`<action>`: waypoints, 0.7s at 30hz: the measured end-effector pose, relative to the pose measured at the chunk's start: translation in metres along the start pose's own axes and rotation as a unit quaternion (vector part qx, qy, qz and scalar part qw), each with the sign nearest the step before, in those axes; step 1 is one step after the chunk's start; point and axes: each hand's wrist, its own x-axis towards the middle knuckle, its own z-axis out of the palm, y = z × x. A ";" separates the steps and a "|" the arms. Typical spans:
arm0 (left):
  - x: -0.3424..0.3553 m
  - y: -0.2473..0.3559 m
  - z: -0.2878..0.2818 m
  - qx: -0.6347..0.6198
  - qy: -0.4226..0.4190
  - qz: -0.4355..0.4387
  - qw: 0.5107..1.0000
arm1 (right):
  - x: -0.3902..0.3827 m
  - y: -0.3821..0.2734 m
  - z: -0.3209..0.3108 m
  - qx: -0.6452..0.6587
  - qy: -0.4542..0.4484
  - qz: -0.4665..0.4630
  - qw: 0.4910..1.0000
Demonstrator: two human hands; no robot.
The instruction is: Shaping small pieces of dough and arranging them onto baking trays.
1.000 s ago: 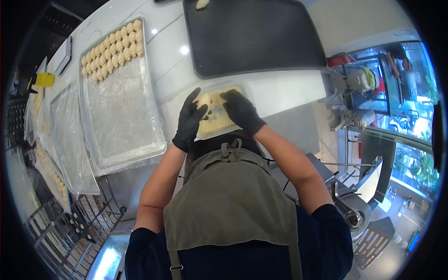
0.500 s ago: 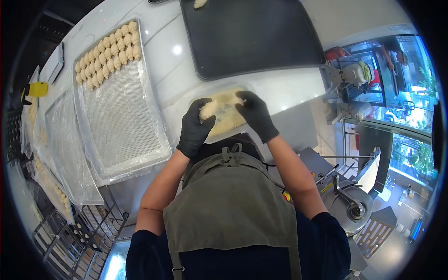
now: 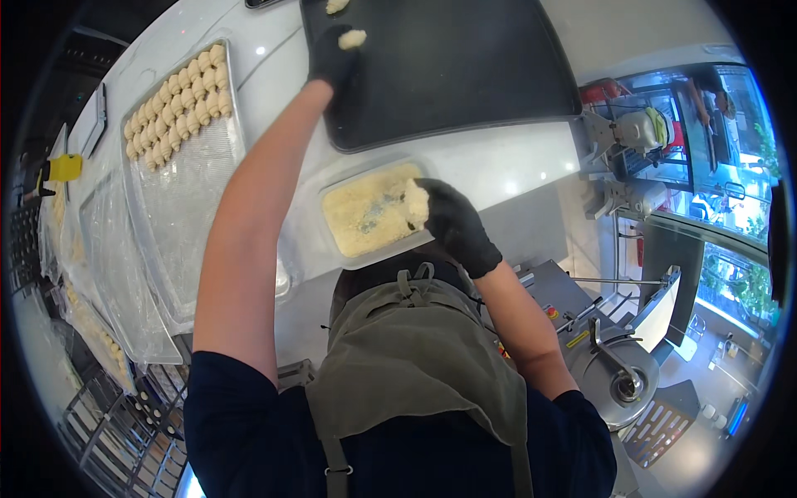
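Observation:
My left hand (image 3: 334, 60), in a black glove, reaches over the left part of the black baking tray (image 3: 448, 70). At its fingertips is a crumb-coated dough roll (image 3: 352, 39); the grip itself is partly hidden. Another coated roll (image 3: 337, 6) lies at the tray's far edge. Over the right side of a clear plastic tub (image 3: 339, 251), my gloved right hand (image 3: 452, 222) holds a second crumb-covered dough roll (image 3: 417, 204). Pale yellow crumbs (image 3: 357, 209) cover most of the tub's bottom, with a bare patch in the middle.
On the left, a perforated metal tray (image 3: 203, 178) carries rows of shaped dough rolls (image 3: 178, 104) at its far end. Plastic-covered trays (image 3: 124, 257) and a wire rack (image 3: 124, 432) stand farther left. A round metal machine (image 3: 618, 373) is at my right.
My left hand has moved from the crumb tub up to the black tray, with a coated roll at its fingers. My right hand stays by the tub, now with a coated roll showing.

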 end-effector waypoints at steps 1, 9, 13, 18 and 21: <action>0.014 0.002 0.005 0.003 -0.005 0.010 1.000 | 0.002 0.000 -0.007 -0.030 -0.014 -0.012 0.999; 0.023 -0.009 0.003 0.239 0.037 0.132 0.961 | 0.008 -0.027 -0.025 0.278 -0.081 0.153 0.945; -0.090 0.043 -0.023 -0.002 0.061 0.060 0.996 | 0.020 -0.023 -0.026 0.296 -0.152 0.154 0.930; -0.264 0.074 -0.018 -0.137 -0.020 -0.040 0.990 | 0.043 -0.008 -0.014 0.334 -0.270 0.121 0.895; -0.300 0.097 -0.005 -0.048 0.031 -0.023 0.998 | 0.034 0.004 0.001 0.356 -0.266 0.128 0.886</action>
